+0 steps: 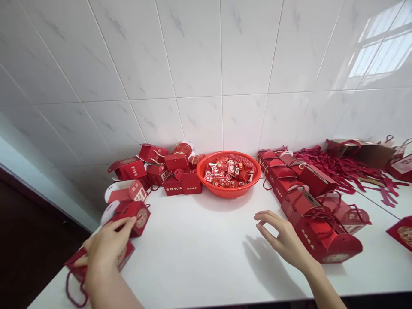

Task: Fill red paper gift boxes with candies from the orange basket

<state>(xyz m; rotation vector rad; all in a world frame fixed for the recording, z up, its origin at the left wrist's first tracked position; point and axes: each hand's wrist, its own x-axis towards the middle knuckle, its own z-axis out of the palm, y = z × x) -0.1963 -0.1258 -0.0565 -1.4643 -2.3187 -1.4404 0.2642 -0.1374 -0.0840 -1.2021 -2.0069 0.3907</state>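
At the left, my left hand (pixel 107 242) reaches over a red gift box (pixel 126 256) near the table's front left edge, its fingers spread across the top; part of the box is hidden under it. Just behind, another red box (pixel 140 216) lies close to its fingertips. My right hand (pixel 273 234) hovers above the white table (pixel 199 253) with nothing in it, thumb and fingers apart, left of a row of red boxes (pixel 304 219). Between and beyond both hands stands a red plastic basket (pixel 229 192) holding wrapped candies (pixel 230 169).
More red boxes (pixel 174 184) cluster at the back left. Dark red ribbons (pixel 334 165) lie in a heap at the back right beside a brown open bag (pixel 367 154). One red box (pixel 404 234) sits at the right edge. A tiled wall (pixel 199 64) rises behind the table.
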